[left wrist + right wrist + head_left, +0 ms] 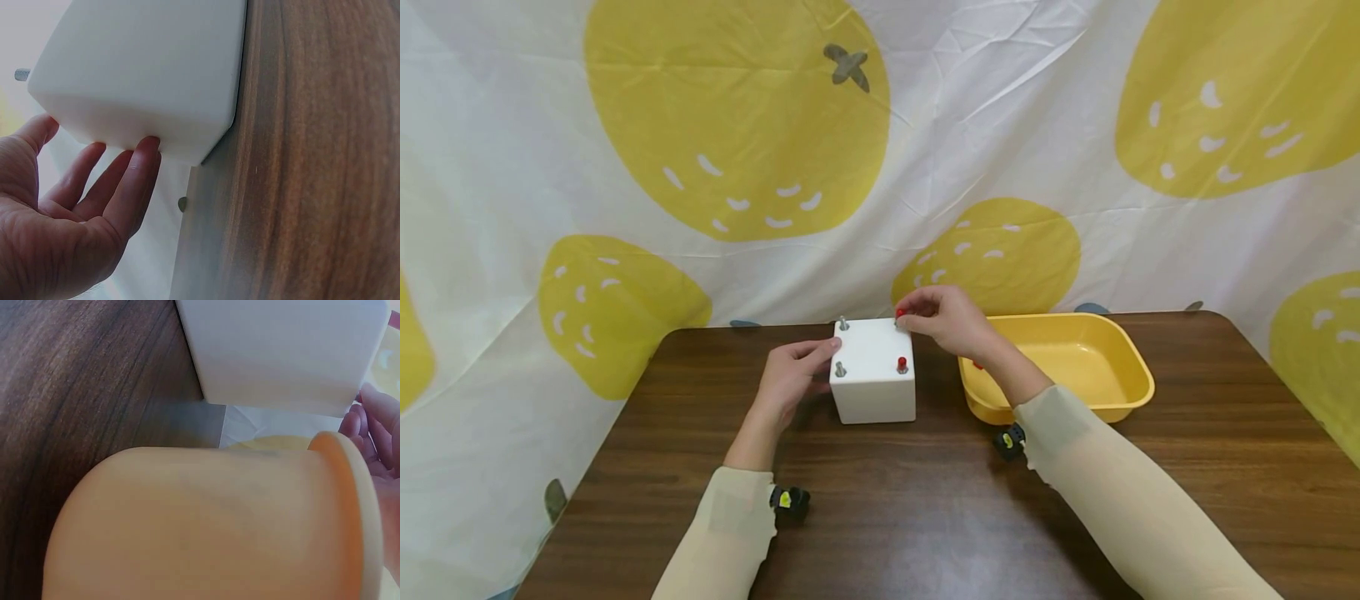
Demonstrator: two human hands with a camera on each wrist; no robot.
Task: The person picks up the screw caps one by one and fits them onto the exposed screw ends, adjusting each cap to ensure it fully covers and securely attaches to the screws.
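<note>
A white block (872, 402) stands on the table with threaded metal bolts rising from its top corners. The two left ones, a far bolt (843, 323) and a near bolt (840, 369), are bare metal. A red cap (902, 363) sits on the near right bolt. At the far right corner my right hand (951, 321) pinches another red cap (900, 313) at the bolt there; its fingers hide part of it. My left hand (786, 379) holds the block's left side, thumb on the top edge. In the left wrist view its fingertips (149, 145) press the side face.
Right of the block stands a yellow tray (1131, 375), partly behind my right forearm; a small red piece (977, 365) shows inside near its left wall. A patterned cloth (1000, 125) hangs behind the brown wooden table (880, 517).
</note>
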